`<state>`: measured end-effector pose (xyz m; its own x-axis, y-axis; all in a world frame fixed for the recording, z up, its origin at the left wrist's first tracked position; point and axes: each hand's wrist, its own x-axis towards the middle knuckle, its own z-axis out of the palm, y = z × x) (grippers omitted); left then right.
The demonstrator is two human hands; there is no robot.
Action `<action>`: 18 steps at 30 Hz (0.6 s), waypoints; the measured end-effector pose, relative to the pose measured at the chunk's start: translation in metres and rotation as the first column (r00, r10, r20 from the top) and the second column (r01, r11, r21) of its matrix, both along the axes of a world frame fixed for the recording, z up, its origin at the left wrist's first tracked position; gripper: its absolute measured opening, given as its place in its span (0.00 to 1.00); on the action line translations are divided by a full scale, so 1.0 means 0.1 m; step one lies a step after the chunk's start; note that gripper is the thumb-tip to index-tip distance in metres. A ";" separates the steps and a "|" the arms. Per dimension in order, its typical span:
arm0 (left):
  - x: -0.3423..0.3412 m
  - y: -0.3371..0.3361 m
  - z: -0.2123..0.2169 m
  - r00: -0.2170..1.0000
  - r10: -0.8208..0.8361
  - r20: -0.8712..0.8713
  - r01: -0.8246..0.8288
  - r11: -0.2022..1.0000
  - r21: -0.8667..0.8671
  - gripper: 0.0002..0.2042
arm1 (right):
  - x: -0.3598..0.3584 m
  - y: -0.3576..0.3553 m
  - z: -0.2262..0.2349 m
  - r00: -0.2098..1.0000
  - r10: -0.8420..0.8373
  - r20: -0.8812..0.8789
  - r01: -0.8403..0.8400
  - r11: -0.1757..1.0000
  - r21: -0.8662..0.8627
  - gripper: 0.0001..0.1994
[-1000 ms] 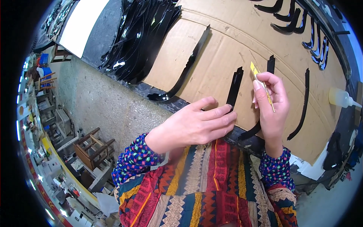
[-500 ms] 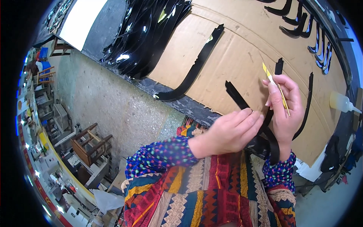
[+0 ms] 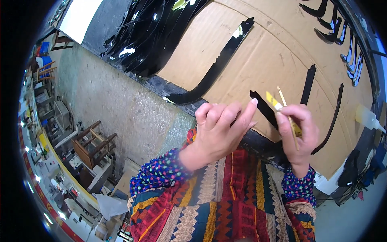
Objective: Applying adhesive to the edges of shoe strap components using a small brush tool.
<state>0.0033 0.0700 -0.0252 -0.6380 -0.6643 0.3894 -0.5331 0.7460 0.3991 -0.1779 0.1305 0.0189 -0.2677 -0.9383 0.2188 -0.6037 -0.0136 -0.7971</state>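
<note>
Yellow-tipped tool (image 3: 270,97) and slim stick (image 3: 281,96) stay gripped in the right hand (image 3: 300,127); the left hand (image 3: 219,129), bunched lower on the black strip (image 3: 264,108) a moment ago, now curls near its upper end, though I can't tell if it touches; attention seems shifted there; that strip slants over the bench's cardboard (image 3: 227,44); a notched strip (image 3: 219,66) lies farther left.

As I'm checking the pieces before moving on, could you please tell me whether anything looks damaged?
The long black strip beyond the left hand has a jagged nick midway along one edge, breaking its smooth outline, possibly intended. The cardboard looks scuffed.
</note>
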 end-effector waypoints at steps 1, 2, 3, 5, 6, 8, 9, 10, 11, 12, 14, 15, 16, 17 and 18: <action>0.00 0.02 -0.02 1.000 0.011 0.029 -0.010 0.999 -0.031 0.22 | 0.03 0.03 -0.05 0.999 0.003 0.041 -0.005 0.999 0.049 0.08; 0.01 0.03 -0.03 0.999 0.016 0.032 -0.015 0.999 -0.029 0.22 | 0.05 0.03 -0.09 0.999 0.008 0.043 -0.010 0.999 0.051 0.08; 0.01 0.05 -0.05 0.999 0.038 0.039 -0.035 0.997 -0.063 0.21 | 0.06 0.02 -0.13 1.000 -0.003 0.011 0.003 1.000 0.022 0.08; 0.00 0.07 -0.06 0.997 0.062 0.047 -0.057 0.994 -0.097 0.21 | 0.08 0.01 -0.18 0.998 -0.041 -0.038 0.041 0.999 -0.004 0.08; -0.01 0.07 -0.06 0.996 0.071 0.052 -0.067 0.995 -0.076 0.20 | 0.09 0.01 -0.21 0.999 -0.037 -0.037 0.037 0.999 -0.003 0.08; -0.02 0.06 -0.03 0.995 0.078 0.057 -0.075 0.996 -0.057 0.20 | 0.10 -0.01 -0.26 0.992 -0.084 -0.091 0.083 0.996 -0.015 0.09; -0.03 0.03 -0.01 0.996 0.067 0.065 -0.064 0.997 -0.049 0.19 | 0.10 -0.01 -0.25 0.992 -0.084 -0.091 0.083 0.996 -0.016 0.09; -0.02 0.01 0.01 0.996 0.057 0.074 -0.054 0.998 -0.042 0.18 | 0.11 -0.01 -0.25 0.992 -0.077 -0.096 0.075 0.997 -0.025 0.09; 0.01 -0.01 0.01 0.990 0.017 0.137 -0.012 0.999 -0.036 0.18 | 0.11 -0.01 -0.25 0.992 -0.070 -0.101 0.067 0.997 -0.034 0.09; 0.01 -0.01 0.00 0.990 0.018 0.137 -0.013 0.999 -0.039 0.18 | 0.10 -0.01 -0.25 0.993 -0.070 -0.100 0.066 0.997 -0.037 0.09; 0.02 -0.01 -0.07 0.995 0.016 0.096 -0.011 0.999 -0.049 0.16 | 0.10 -0.02 -0.24 0.992 -0.048 -0.112 0.043 0.998 -0.049 0.08; 0.03 0.01 -0.08 0.994 0.013 0.111 -0.008 0.999 -0.042 0.17 | 0.09 -0.02 -0.24 0.993 -0.047 -0.112 0.041 0.998 -0.053 0.08; 0.04 0.01 -0.07 0.994 0.013 0.110 -0.008 0.999 -0.045 0.17 | 0.09 -0.01 -0.25 0.991 -0.039 -0.126 0.032 0.998 -0.059 0.08; 0.04 0.00 -0.05 0.993 -0.016 0.114 0.018 1.000 -0.017 0.18 | 0.08 -0.01 -0.25 0.989 -0.031 -0.141 0.022 0.998 -0.064 0.08; 0.04 -0.01 -0.03 0.992 -0.044 0.116 0.043 0.999 0.012 0.20 | 0.08 0.01 -0.26 0.989 -0.031 -0.143 0.022 0.998 -0.066 0.08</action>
